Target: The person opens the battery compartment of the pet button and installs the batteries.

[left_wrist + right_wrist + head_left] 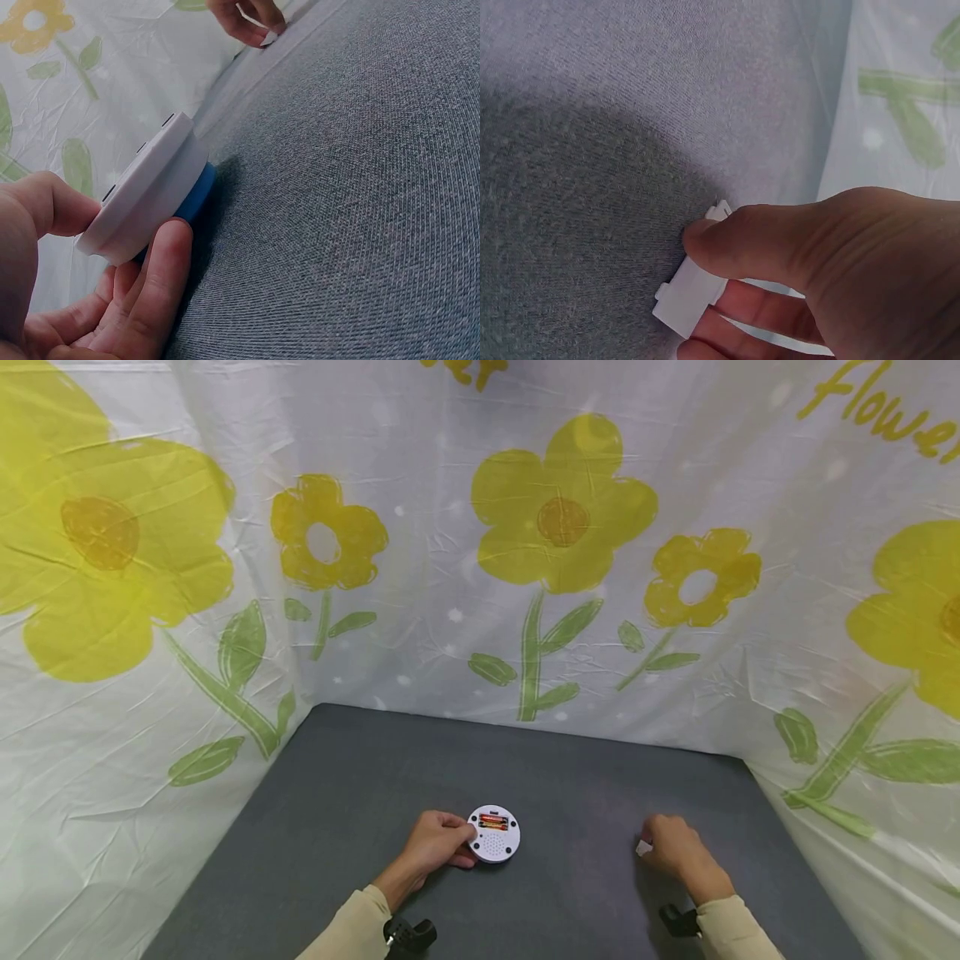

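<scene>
- Round white device (497, 848), blue underneath, sits in the left hand's (437, 842) grip at the near middle of the table (570, 793); two red-and-gold batteries (492, 822) lie exposed, set into its upturned side.
- Right hand (675, 847) pinches a small white tabbed cover (694, 289), well apart to the right.
- Flowered sheet (420, 610) hangs left, right and far; yellow "Flower" lettering (862, 408) reads at upper right.

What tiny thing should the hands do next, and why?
I'd probably move the right hand over to the round white gadget, which the left hand holds. The gadget's batteries show uncovered, and the right hand pinches a small white piece with little tabs. It looks like a battery cover, so it may fit there.
</scene>
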Demonstrator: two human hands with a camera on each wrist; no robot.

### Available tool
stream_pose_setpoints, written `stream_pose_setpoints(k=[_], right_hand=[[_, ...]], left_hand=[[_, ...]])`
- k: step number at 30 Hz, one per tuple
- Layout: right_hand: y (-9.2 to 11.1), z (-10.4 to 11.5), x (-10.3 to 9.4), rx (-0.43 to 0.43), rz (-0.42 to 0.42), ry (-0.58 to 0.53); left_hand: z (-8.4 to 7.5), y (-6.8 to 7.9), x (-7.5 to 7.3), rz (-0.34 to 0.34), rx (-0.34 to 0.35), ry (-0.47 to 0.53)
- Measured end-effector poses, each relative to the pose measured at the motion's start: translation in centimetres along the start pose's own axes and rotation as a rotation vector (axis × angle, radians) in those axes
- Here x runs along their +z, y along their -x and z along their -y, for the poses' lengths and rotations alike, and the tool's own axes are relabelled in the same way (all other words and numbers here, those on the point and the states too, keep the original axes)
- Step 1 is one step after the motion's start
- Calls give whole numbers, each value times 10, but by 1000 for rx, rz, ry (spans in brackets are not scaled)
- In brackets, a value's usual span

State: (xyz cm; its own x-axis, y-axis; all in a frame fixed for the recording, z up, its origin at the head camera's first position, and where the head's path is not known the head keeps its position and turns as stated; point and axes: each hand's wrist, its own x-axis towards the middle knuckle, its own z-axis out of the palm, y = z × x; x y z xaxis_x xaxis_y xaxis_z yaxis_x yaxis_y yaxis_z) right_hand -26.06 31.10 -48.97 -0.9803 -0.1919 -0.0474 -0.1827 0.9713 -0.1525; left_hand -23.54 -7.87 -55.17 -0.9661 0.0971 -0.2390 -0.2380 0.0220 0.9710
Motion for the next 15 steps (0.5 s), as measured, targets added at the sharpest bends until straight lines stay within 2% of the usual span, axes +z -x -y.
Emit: stream_pose_setpoints(k=[15], right_hand=[[1, 3, 2, -20, 5, 31]], left_hand=[[1, -2, -1, -3, -8, 8]])
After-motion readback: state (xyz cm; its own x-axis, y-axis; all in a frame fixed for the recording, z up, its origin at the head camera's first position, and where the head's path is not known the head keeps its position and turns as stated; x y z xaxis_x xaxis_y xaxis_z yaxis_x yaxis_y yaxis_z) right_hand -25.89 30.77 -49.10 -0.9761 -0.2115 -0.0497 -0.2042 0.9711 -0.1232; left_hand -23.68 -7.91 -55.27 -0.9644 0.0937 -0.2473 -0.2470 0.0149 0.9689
